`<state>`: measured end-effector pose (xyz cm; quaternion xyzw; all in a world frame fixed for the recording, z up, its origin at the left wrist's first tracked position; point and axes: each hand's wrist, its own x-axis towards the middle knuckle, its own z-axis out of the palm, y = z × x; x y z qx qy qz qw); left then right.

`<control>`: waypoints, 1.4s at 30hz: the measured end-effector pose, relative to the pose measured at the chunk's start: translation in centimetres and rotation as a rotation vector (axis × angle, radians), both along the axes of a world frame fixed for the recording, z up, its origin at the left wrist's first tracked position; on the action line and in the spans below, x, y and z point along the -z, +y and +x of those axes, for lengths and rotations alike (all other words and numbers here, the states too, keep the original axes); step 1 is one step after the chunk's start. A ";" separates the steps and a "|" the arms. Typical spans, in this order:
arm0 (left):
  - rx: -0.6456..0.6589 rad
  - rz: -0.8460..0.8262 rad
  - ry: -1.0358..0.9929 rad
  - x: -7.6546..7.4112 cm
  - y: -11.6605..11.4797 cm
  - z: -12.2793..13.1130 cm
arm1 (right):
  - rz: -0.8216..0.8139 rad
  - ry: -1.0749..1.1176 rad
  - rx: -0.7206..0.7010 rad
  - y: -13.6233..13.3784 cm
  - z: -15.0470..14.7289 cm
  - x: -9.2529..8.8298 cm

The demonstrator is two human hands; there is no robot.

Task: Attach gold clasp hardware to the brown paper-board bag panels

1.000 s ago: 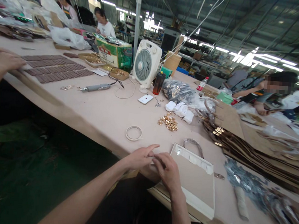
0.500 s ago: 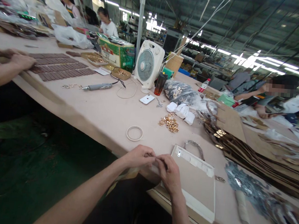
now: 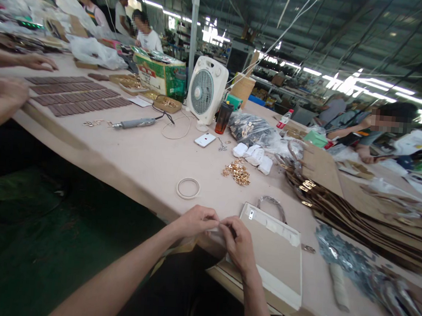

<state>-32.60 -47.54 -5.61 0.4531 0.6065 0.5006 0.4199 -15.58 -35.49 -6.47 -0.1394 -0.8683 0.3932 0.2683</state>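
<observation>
At the table's near edge my left hand and my right hand meet, fingertips pinched together. A small pale piece shows under the fingers, too little of it to name. Right beside my right hand lies an unfinished bag, its beige inside facing up, with white strips along the edges and a small metal fitting near its top corner. A curved, wrapped handle arches out behind its far edge. Beyond my left hand lies a roll of narrow white tape.
Gold metal fittings lie in a heap ahead, near white packets, a phone and a fan. Stacked brown bag pieces and a wooden-looking stick are at right. A co-worker's hands are at left, by brown strips.
My hands stay pinched together in nearly the same place; the left fingers have shifted slightly. The co-worker's hands at left have moved apart and back from the brown strips. The view has shifted slightly.
</observation>
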 end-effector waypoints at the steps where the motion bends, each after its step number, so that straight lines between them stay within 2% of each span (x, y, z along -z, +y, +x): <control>1: -0.006 -0.001 0.000 0.0 0.0 0.1 | 0.003 0.008 -0.002 0.0 0.0 0.0; 10: -0.098 -0.029 -0.134 0.0 0.9 0.4 | 0.112 0.115 0.006 -0.3 0.0 0.5; 12: -0.129 -0.037 -0.150 0.0 1.2 0.5 | 0.089 0.142 -0.023 -0.6 0.3 0.4; 15: -0.140 -0.033 -0.157 -0.1 1.4 0.6 | -0.041 0.190 -0.013 -0.8 1.2 0.0; 18: -0.147 -0.032 -0.141 -0.1 1.4 0.7 | -0.175 0.276 0.122 0.6 2.7 -0.2; 21: -0.100 -0.026 -0.117 -0.1 1.3 0.6 | -0.206 0.321 0.309 3.6 4.2 -0.7; 24: -0.051 -0.027 -0.144 -0.4 1.3 0.5 | -0.153 0.228 0.400 7.0 5.1 -1.4; 28: -0.027 -0.032 -0.196 -0.6 1.4 0.6 | -0.102 0.060 0.343 9.7 4.9 -1.6; 32: -0.021 -0.031 -0.195 -0.5 1.4 0.6 | -0.106 -0.040 0.298 10.2 3.9 -1.4; 42: -0.025 -0.019 -0.193 -0.3 1.3 0.5 | -0.051 -0.128 0.321 10.6 2.8 -0.9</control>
